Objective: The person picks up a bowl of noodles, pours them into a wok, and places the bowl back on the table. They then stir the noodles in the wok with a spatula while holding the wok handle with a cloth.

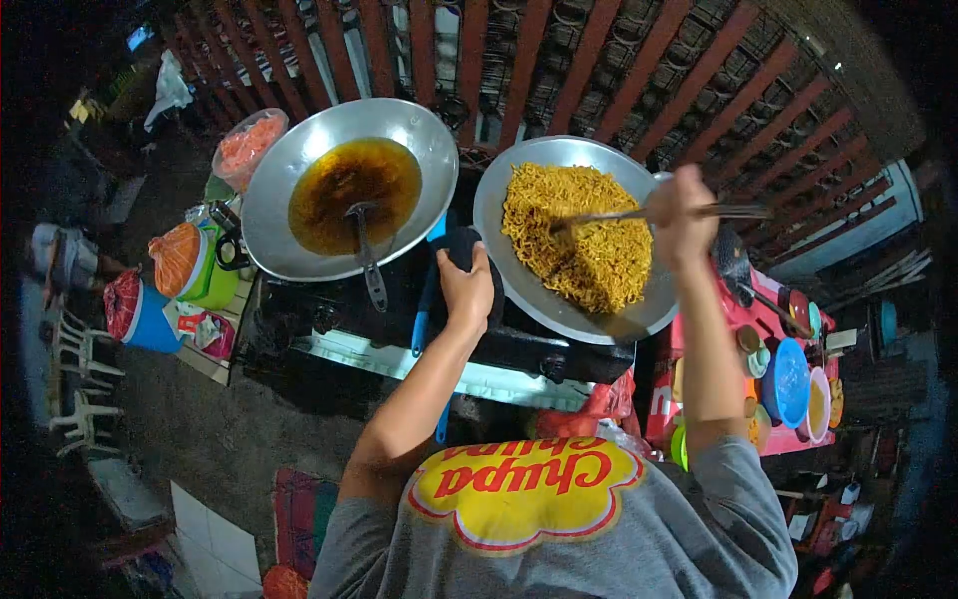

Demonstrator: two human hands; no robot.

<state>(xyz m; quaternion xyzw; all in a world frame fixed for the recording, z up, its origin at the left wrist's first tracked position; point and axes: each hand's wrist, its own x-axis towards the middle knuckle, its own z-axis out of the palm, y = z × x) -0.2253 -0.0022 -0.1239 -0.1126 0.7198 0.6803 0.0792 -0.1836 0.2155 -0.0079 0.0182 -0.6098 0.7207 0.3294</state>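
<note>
Yellow-brown noodles (609,250) fill much of the right metal wok (491,205). My right hand (682,215) is closed round the handle of a long utensil (619,216), whose far end lies in the noodles; the utensil is somewhat blurred. At the left rim of that wok, my left hand (466,290) grips a dark cloth or pad (461,243). The left wok (269,200) holds brown oily liquid (349,190), and a slotted metal spoon (367,252) rests in it with its handle over the near rim. Both woks sit on a dark stove.
Wooden slats (529,70) rise behind the stove. A container of orange food (249,145) stands beyond the left wok. Tubs, one blue (150,317), are at the left. A pink-covered table (664,399) with bowls, including a blue bowl (791,382), is at the right.
</note>
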